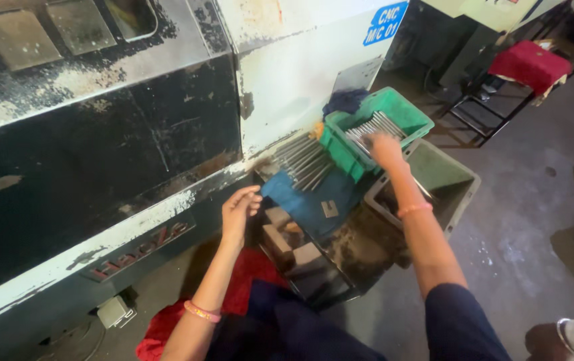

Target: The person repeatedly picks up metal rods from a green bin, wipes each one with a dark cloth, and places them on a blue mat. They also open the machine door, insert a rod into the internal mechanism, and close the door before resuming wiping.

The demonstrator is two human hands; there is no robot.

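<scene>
Nearest the camera: dark blue sleeves, and a red cloth [247, 281] on the floor by the person's lap. Pink band on each wrist.

Left hand [239, 210] raised in front of the worn black-and-white machine housing [100, 154], fingers loosely curled, holding nothing that shows.

Just beyond it, small tan wooden blocks [280, 234] on a dark metal tray [340, 257], then a blue cloth [307, 200] with a row of thin grey steel rods [304, 164] lying side by side on its far end.

Right hand [384, 148] reaches further, over the green plastic crate [340, 150], where more bright steel rods [374, 126] lie bundled. The hand is blurred (cannot tell whether the fingers have closed on a rod or merely touch the bundle).

A grey plastic bin [461, 194] sits just beside the crate, on the right.

Handling judgement: rods are stiff, smooth, likely oily, heavy in a bunch; prone to roll. Best pinched near mid-length, few at once.

Far back: a red-covered stool [529, 65], well apart.
</scene>
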